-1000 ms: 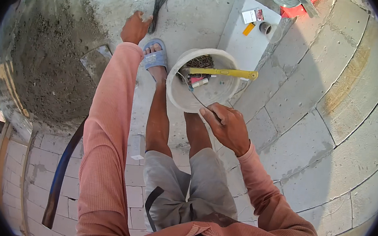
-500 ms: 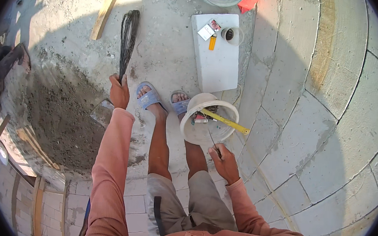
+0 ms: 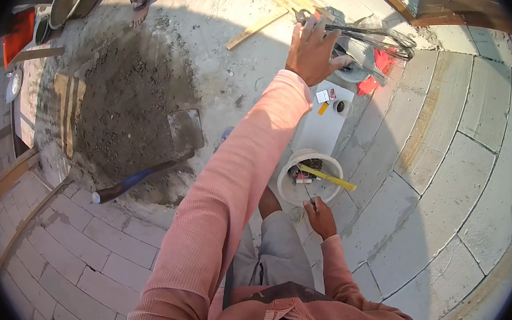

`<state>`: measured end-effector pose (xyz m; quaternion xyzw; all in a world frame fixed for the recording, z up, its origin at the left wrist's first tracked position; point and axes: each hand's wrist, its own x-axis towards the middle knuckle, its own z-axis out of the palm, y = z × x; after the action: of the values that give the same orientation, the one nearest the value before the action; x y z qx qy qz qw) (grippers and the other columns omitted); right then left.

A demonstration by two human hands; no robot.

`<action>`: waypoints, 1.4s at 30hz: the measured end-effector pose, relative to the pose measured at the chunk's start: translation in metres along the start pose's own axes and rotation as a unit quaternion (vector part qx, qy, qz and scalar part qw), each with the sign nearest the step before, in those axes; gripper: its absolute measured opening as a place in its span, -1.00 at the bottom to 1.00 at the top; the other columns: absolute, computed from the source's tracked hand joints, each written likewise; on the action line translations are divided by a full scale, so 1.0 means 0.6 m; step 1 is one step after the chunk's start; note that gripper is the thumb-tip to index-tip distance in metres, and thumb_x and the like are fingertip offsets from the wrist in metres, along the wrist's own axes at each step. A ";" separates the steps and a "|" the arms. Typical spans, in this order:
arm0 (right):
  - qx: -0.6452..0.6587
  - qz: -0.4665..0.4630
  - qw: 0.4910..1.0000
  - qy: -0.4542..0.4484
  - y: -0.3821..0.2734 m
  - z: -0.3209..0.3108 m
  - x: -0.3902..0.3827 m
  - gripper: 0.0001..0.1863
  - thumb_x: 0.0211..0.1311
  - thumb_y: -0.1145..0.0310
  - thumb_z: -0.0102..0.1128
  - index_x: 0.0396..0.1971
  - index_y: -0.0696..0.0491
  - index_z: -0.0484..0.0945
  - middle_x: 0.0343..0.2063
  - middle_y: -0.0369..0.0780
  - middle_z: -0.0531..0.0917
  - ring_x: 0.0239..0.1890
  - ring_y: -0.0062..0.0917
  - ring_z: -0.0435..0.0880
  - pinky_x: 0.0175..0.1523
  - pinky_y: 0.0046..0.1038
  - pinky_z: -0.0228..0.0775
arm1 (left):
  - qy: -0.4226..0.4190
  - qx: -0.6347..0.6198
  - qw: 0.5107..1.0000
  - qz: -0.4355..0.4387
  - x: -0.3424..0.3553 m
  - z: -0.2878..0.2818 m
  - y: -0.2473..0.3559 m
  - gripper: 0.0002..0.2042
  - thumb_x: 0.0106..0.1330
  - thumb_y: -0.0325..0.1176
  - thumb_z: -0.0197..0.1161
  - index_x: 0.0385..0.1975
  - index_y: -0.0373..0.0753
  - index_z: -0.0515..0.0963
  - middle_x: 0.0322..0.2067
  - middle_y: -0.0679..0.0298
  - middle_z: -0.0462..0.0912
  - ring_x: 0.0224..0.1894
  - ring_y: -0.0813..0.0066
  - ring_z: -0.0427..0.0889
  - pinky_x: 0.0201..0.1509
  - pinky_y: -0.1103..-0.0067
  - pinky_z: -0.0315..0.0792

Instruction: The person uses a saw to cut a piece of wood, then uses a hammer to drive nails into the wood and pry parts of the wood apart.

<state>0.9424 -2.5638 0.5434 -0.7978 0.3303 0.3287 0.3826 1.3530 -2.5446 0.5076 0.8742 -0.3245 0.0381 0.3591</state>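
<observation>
My left hand [image 3: 312,50] reaches far forward with its fingers stretched apart. A bundle of thin black wire [image 3: 381,39] lies across just beyond the fingers, over a tub [image 3: 353,74] holding tools and red pieces; the hand partly hides it. My right hand [image 3: 321,218] is closed round the dark handle of a thin metal rod tool [image 3: 308,192]. Its tip points into a white bucket [image 3: 291,193] by my legs. Small dark and red items lie inside that bucket, and a yellow handle [image 3: 332,178] sticks out over its rim.
A white block [image 3: 319,132] carries a cup [image 3: 341,108], a small packet [image 3: 325,95] and a yellow lighter [image 3: 323,108]. Left of me, a blue-handled shovel [image 3: 138,180] lies on dark mortar [image 3: 121,99]. Another person's hand [image 3: 139,17] hangs beyond it. A wooden strip [image 3: 255,29] lies ahead.
My left hand has swung forward and right with the wire bundle, which now lies crosswise over the tub; its fingers have spread. My right hand stays by the bucket. The view has shifted.
</observation>
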 end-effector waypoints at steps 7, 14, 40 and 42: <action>-0.141 -0.100 0.983 -0.054 0.020 0.031 -0.024 -0.60 0.47 0.08 0.07 -0.26 0.18 0.51 -0.34 0.07 0.68 -0.17 0.06 0.65 -0.07 -0.06 0.43 | -0.249 -0.360 0.882 -0.174 -0.438 -0.177 0.185 -0.59 0.51 -0.06 0.09 0.16 -0.18 0.56 0.12 0.09 0.62 0.18 0.07 0.58 0.28 0.24 0.42; -0.188 -0.127 0.972 -0.062 0.059 0.073 -0.056 -0.49 0.50 0.00 0.02 -0.46 0.18 0.51 -0.57 -0.09 0.58 -0.49 -0.26 0.57 -0.30 -0.27 0.38 | -0.056 -0.150 0.752 -0.640 -1.072 -0.462 0.159 -0.40 0.43 0.10 0.17 0.21 -0.32 0.46 0.11 -0.07 0.59 0.16 -0.09 0.56 0.27 0.24 0.41; -0.439 -0.026 0.889 -0.130 -0.568 0.670 -0.393 -0.31 0.46 -0.24 -0.20 -0.38 0.15 0.58 -0.35 0.10 0.68 -0.17 0.11 0.64 -0.03 0.02 0.37 | 0.407 -0.402 0.248 -0.782 -1.702 -1.083 -0.123 -0.49 0.44 0.04 0.16 0.25 -0.13 0.44 0.04 0.20 0.62 0.10 0.34 0.64 0.09 0.41 0.49; -0.445 -0.014 0.889 -0.111 -0.619 0.723 -0.423 -0.40 0.45 -0.17 -0.13 -0.26 0.13 0.59 -0.30 0.06 0.70 -0.12 0.10 0.65 0.01 0.01 0.38 | 0.379 -0.424 0.229 -0.790 -1.730 -1.094 -0.131 -0.49 0.44 0.08 0.14 0.23 -0.13 0.46 0.04 0.21 0.63 0.10 0.35 0.64 0.07 0.42 0.50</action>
<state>0.9702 -1.9533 0.6736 -0.8470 0.0937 0.5226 0.0265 0.6925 -1.5136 0.6344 0.2899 0.7359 -0.0811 0.6066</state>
